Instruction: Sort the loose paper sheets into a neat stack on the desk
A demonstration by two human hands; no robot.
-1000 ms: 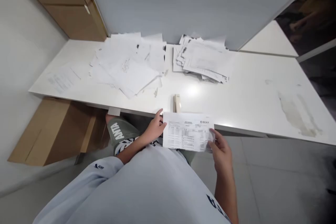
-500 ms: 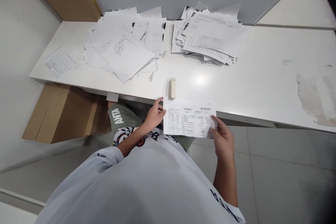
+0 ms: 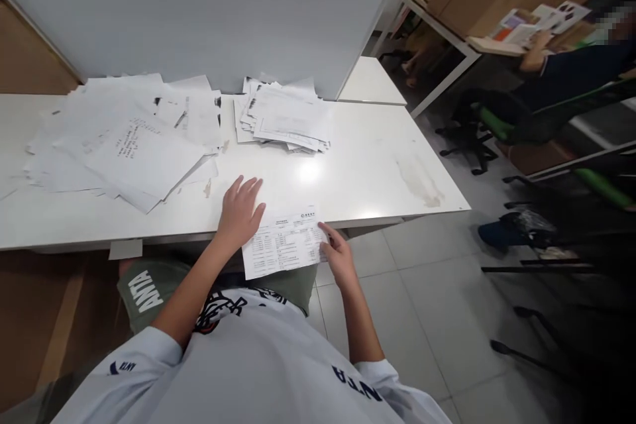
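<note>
A printed sheet of paper [image 3: 283,242], covered in table rows, lies at the near edge of the table and juts over my lap. My right hand [image 3: 340,257] pinches its right edge between thumb and fingers. Just beyond the sheet's upper left corner, my left hand [image 3: 241,212] is over the tabletop, palm down, with its fingers stretched out. The small cream stapler seen earlier does not show; my left hand covers that spot, and whether it touches the stapler I cannot tell.
A large loose paper pile [image 3: 134,139] spreads across the left of the white table [image 3: 368,172]. A smaller paper stack [image 3: 285,116] lies against the grey partition [image 3: 199,6]. At right, a person in a dark sleeve [image 3: 576,73] sits near cardboard boxes [image 3: 472,0] and chairs.
My view has swung to the right. My left hand has moved forward from the sheet's left side over the stapler's place, fingers stretching out. My right hand still grips the sheet, now slightly tilted.
</note>
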